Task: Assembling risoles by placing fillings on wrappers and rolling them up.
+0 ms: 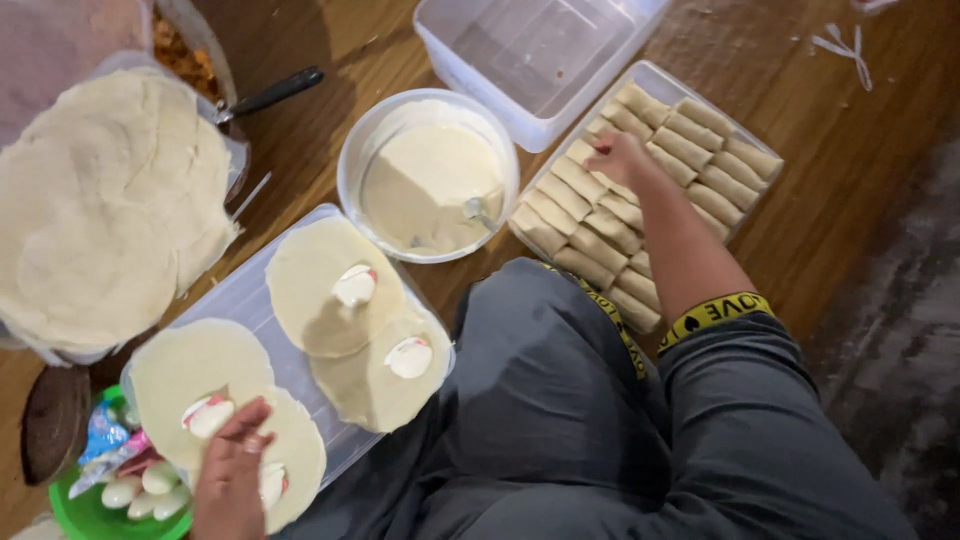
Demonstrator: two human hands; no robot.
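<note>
While L hand [232, 470] hides wrapper [285, 450], filling prob. underneath.

Wrapper stack [105, 205] at far left; a lid [240, 295] before it bears four round wrappers [320, 285], each with a filling piece on it. Bowl of batter [428, 175], spoon inside, lies centre; tray of rolls [650, 180] to its right, a container [530, 55] behind both.

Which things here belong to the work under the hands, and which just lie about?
In use:
- left hand on round pale wrappers
- right hand on clear tray of rolled rolls
- white bowl of batter

Lying about:
- empty clear plastic box
- green bowl
</note>
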